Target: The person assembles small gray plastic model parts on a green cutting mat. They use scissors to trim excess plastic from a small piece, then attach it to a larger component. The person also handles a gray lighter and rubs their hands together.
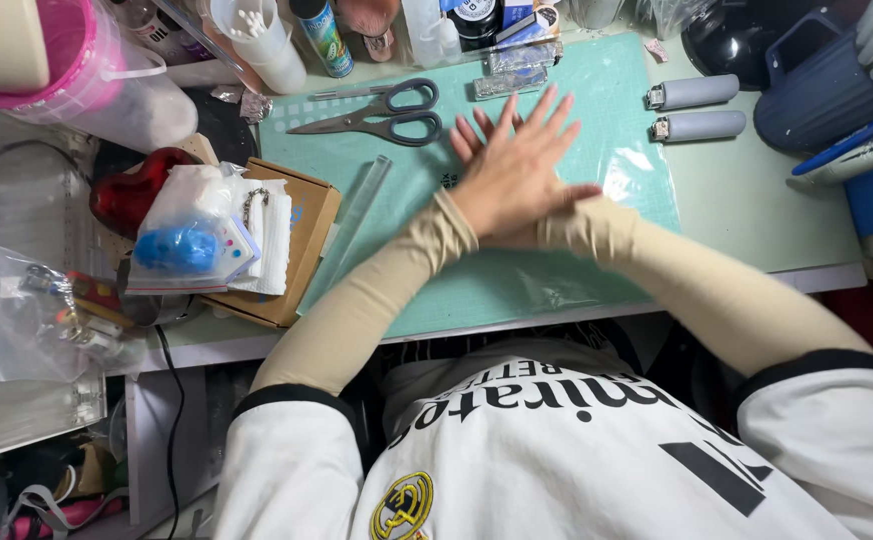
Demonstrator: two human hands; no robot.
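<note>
Figure: my worktable under bright, even overhead light.
My crossed hands [517,170] show slight motion blur; soft shadows fall beneath my forearms, glare glints off the clear plastic sheet [637,175], and straight edges bow near the frame's corners.

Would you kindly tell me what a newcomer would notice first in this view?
Two crossed hands, the left hand laid over the right hand, press flat on the green mat at the centre. Grey scissors lie just above-left of them, and a red heart-shaped box sits at left.
</note>
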